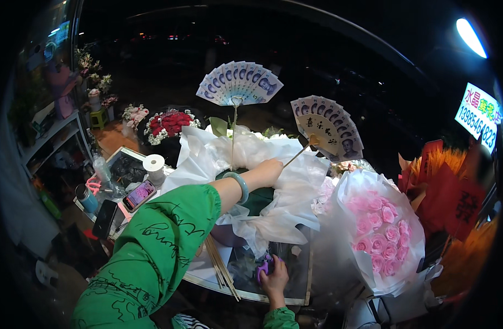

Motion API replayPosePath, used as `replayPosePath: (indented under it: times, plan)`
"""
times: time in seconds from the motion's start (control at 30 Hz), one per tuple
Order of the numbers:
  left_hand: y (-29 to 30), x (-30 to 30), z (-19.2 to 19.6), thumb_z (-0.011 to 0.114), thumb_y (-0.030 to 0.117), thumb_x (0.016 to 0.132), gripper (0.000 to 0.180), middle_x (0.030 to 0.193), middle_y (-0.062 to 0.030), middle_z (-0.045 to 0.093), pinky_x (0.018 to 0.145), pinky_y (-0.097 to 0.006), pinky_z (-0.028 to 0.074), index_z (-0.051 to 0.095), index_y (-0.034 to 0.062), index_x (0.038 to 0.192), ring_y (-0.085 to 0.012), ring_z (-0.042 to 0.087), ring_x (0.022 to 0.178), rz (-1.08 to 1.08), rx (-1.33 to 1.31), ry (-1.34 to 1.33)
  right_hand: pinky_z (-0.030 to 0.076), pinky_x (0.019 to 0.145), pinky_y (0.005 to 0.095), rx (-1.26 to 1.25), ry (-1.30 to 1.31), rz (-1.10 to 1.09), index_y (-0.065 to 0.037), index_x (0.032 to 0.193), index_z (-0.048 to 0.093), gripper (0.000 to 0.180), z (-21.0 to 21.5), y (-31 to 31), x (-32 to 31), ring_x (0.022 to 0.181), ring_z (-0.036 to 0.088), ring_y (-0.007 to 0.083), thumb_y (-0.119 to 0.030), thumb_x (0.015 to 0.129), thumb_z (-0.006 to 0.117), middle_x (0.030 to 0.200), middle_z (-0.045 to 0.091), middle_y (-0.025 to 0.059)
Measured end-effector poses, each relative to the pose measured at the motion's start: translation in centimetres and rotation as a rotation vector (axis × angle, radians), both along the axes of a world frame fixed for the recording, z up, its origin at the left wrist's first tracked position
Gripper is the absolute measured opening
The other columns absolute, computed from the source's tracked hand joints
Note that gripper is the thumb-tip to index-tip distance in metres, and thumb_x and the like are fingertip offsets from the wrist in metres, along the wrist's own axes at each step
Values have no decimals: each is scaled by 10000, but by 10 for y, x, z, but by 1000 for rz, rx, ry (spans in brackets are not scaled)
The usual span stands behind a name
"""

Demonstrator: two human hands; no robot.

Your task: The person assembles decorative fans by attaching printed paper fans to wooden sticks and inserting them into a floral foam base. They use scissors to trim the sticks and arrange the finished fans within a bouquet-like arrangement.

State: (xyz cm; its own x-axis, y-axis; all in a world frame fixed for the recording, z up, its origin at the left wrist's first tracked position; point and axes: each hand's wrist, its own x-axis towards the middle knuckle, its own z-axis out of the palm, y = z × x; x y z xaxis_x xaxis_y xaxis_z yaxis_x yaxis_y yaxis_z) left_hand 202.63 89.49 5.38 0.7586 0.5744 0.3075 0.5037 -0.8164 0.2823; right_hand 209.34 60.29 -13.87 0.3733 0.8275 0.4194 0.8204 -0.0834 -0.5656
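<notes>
Head view shows the left hand (268,172), fingers closed on the stick (298,156) of the right-side banknote fan (329,128), over white wrapping (295,193). This fan looks light and easily creased; the stick is better to hold. The right hand (276,278) curls its fingers around purple scissors (267,262).

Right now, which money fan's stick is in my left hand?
The lower fan on the right, tilted, its stick running to your left hand; the other fan is higher, its stick upright amid the white wrapping.
</notes>
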Motion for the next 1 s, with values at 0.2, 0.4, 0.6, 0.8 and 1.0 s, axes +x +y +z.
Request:
replayPosePath:
  times: [0.2,0.4,0.6,0.8,1.0]
  plan:
    - [-19,-34,16,615,160,742,236,893,-219,620,766,-423,473,608,-6,909,-374,593,866,42,-49,-37,471,782,394,16,22,-10,-69,1138,532,573,-2,2,0,901,566,351,-129,589,687,1003,566,158]
    - [-70,-137,46,592,183,808,248,905,-176,633,758,-379,485,575,-7,967,-332,615,852,-66,-86,-446,434,838,413,166,107,-58,-17,1174,487,591,-30,8,13,956,528,378,-99,621,679,1032,542,191]
    - [-137,-316,-25,581,87,862,173,895,-95,636,764,-259,489,593,-23,994,-137,614,845,223,-237,-859,409,862,445,-288,-291,-126,-14,1213,451,617,-8,6,10,986,489,377,-185,670,689,1069,514,195]
    - [-217,-371,-154,530,44,849,152,750,-56,628,610,-221,466,609,-20,960,-91,578,665,712,-619,-1035,454,715,423,-300,-434,-11,-27,945,563,296,49,15,-34,839,548,335,-185,715,660,872,569,142]
    - [-235,-327,-182,587,67,812,209,900,-99,614,699,-268,494,599,5,1012,-156,604,805,542,-779,-764,475,714,400,-235,-421,493,-19,1006,533,382,38,72,-151,851,547,327,-242,728,671,897,572,162]
